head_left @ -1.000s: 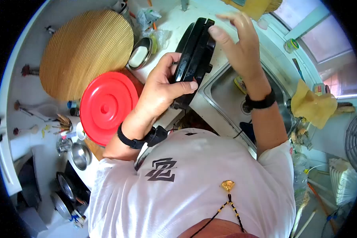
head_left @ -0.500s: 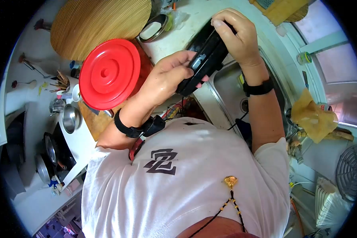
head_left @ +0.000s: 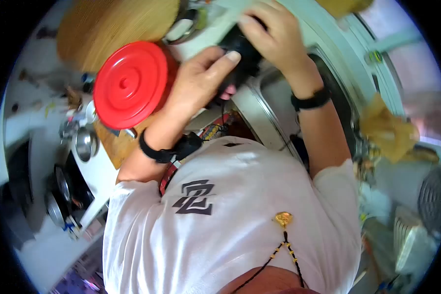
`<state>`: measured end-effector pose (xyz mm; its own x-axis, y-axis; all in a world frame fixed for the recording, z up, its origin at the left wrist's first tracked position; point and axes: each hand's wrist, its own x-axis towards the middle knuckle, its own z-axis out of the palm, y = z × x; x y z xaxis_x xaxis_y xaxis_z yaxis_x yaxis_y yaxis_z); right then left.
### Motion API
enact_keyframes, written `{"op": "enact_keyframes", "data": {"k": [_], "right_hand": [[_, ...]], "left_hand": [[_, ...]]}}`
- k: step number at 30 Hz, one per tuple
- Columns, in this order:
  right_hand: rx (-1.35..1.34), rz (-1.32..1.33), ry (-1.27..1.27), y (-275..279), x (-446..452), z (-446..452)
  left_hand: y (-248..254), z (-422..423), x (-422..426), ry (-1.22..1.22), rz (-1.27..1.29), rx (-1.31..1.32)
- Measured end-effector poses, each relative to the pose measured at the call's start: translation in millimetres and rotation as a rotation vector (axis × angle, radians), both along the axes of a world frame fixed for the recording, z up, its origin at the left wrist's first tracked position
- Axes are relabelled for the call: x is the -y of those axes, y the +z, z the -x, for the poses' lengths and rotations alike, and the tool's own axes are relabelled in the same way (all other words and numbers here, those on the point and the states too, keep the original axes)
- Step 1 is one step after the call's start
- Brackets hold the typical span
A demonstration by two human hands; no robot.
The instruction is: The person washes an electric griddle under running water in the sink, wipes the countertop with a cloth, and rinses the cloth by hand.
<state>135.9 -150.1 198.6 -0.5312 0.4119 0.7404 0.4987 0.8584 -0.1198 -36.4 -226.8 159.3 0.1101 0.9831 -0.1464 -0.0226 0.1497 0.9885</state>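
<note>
A shiny black, box-like thing with hard sides (head_left: pixel 250 54) is up in the air, to the right of the round red plastic lid (head_left: pixel 127 84) and a little higher. It is blurry, so I cannot tell what it is. Two bare hands have it. The left hand (head_left: pixel 201 76) is between the black thing and the red lid. Its grip is closed on the near part, and its thumb (head_left: pixel 232 59) lies over the top. The right hand (head_left: pixel 274 36) is on the far side, farther from the lid. Its grip is closed too, with the fingers bent around the far end.

The lid sits on a dark red round tub (head_left: pixel 171 68), and a bit of the tub's side peeks out on the lid's right. Past the lid, higher up, is a big round tan mat with thin ridges (head_left: pixel 115 29). Up and right of the lid, a small oval dish with a dark rim (head_left: pixel 181 28) has a white thing in it. Just below the lid is a flat brown wooden board (head_left: pixel 113 147). Down and left of the lid, a round shiny metal bowl (head_left: pixel 86 144) stands on the white counter (head_left: pixel 95 171). Well to the right of the lid is a silver metal sink (head_left: pixel 279 93). Much farther right hangs a crumpled yellow-brown cloth (head_left: pixel 389 127).
</note>
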Motion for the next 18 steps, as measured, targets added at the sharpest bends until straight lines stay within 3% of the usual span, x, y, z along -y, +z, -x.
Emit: {"op": "enact_keyframes", "data": {"k": [1, 3, 4, 6, 10, 11, 13, 15, 18], "right_hand": [[0.294, -0.166, -0.157, 6, 11, -5], [-0.068, -0.148, 0.154, -24, -9, -16], [-0.273, 0.256, 0.179, -26, 2, -29], [-0.516, 0.656, 0.156, -45, 6, -61], [0.028, 0.899, -0.123, -223, -14, -190], [0.308, 1.021, -0.438, -264, 1, -219], [0.634, 1.395, -0.667, -330, 36, -259], [0.59, 1.593, -0.725, -378, 76, -288], [0.511, 1.732, -0.732, -394, 104, -298]], "left_hand": [[7, -4, 4, 0.028, -0.054, -0.101], [5, -4, 1, 0.028, -0.239, -0.295], [7, 0, -3, 0.003, -0.21, -0.342], [9, 12, -15, -0.027, -0.195, -0.386], [15, 16, -33, -0.015, -0.178, -0.411], [19, 14, -32, -0.035, -0.199, -0.433], [21, 11, -38, -0.014, -0.18, -0.451], [24, 12, -43, -0.013, -0.155, -0.477], [24, 13, -50, 0.017, -0.19, -0.55]]}}
